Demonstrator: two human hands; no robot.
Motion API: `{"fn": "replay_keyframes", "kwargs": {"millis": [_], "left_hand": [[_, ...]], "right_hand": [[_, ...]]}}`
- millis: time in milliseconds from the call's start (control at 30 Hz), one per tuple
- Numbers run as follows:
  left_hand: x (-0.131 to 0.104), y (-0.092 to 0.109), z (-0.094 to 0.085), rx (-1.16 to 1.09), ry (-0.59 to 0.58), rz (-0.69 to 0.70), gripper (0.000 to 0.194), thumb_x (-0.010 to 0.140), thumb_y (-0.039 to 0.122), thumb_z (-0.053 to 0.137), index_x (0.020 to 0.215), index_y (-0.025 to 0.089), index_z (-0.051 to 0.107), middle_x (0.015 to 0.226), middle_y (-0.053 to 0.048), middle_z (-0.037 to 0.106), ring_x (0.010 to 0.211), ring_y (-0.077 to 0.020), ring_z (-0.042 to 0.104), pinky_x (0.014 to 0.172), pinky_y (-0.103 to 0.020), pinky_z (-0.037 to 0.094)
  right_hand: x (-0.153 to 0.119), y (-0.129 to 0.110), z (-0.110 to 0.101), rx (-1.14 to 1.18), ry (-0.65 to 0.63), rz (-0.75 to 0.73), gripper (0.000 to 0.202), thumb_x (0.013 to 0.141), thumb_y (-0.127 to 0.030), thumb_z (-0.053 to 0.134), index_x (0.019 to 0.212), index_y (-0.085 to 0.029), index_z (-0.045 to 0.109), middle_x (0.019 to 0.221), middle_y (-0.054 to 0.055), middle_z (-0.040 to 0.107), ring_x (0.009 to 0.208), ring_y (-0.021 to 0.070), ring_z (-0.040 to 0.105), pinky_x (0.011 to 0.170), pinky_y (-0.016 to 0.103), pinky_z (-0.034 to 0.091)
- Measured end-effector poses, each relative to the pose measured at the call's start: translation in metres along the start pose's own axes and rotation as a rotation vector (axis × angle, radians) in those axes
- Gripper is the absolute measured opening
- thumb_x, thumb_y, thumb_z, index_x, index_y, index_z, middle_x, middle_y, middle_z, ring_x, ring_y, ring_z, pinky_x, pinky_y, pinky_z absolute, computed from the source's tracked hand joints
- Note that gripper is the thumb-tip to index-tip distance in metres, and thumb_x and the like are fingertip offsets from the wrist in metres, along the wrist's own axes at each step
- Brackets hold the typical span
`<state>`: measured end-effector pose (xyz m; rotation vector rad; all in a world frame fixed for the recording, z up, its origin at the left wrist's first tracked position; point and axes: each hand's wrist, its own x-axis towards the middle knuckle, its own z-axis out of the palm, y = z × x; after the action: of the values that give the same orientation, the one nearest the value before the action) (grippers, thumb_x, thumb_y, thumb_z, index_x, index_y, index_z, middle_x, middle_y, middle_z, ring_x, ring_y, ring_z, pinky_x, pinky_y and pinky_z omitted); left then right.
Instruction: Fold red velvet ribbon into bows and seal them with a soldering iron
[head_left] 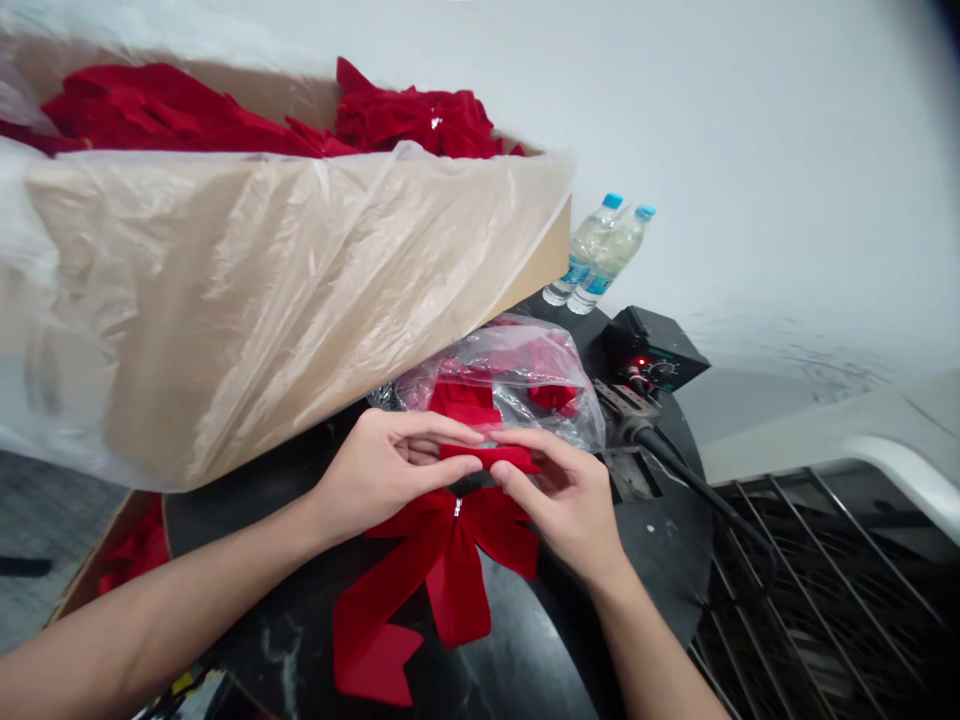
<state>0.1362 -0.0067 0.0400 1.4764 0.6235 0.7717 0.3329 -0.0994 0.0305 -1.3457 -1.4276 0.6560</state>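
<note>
Between our fingertips, near the middle of the dark round table, we pinch a small red velvet strip. Its long axis runs left to right, level with the table edge nearest us. Our left hand grips its left end between thumb and forefinger, and our right hand clamps its right end the same way, the other fingers curled underneath.

Just below the strip lies a red velvet bow, flat on the table, its tails pointing toward us and its loops spreading left and right under our hands. Just beyond our hands sits a clear plastic bag with more red pieces inside. Right of it stands a black control box with a red light, and farther off two water bottles. At far left a plastic-lined cardboard box holds a heap of red bows.
</note>
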Motion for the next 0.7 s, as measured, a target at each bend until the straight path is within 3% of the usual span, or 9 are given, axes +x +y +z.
{"fn": "replay_keyframes", "kwargs": {"millis": [167,267,700], "left_hand": [[0.0012,0.0004,-0.0008,0.013,-0.012,-0.011,0.024,0.077,0.021,0.088,0.100,0.019,0.084,0.093,-0.001,0.084,0.083,-0.0148,0.081,0.075,-0.012,0.063],[0.0010,0.0013,-0.0017,0.001,-0.021,-0.029,0.025,0.078,0.021,0.088,0.102,0.018,0.083,0.094,-0.001,0.084,0.085,-0.0155,0.081,0.078,-0.012,0.064],[0.0018,-0.0019,-0.0023,0.091,-0.088,-0.021,0.022,0.082,0.021,0.083,0.104,0.016,0.083,0.095,-0.001,0.084,0.086,-0.0153,0.081,0.080,-0.012,0.064]], "right_hand": [[0.0017,0.0004,-0.0028,-0.038,-0.001,0.034,0.010,0.090,-0.032,0.077,0.098,-0.026,0.080,0.089,0.004,0.080,0.078,0.0200,0.075,0.071,0.032,0.059],[0.0026,0.0016,-0.0033,-0.026,0.012,0.052,0.010,0.089,-0.033,0.079,0.093,-0.024,0.079,0.085,0.004,0.079,0.073,0.0188,0.073,0.061,0.028,0.056],[0.0027,-0.0021,-0.0080,-0.157,-0.121,0.014,0.009,0.091,-0.031,0.076,0.094,-0.023,0.078,0.090,0.002,0.079,0.078,0.0158,0.073,0.073,0.026,0.055]]}}
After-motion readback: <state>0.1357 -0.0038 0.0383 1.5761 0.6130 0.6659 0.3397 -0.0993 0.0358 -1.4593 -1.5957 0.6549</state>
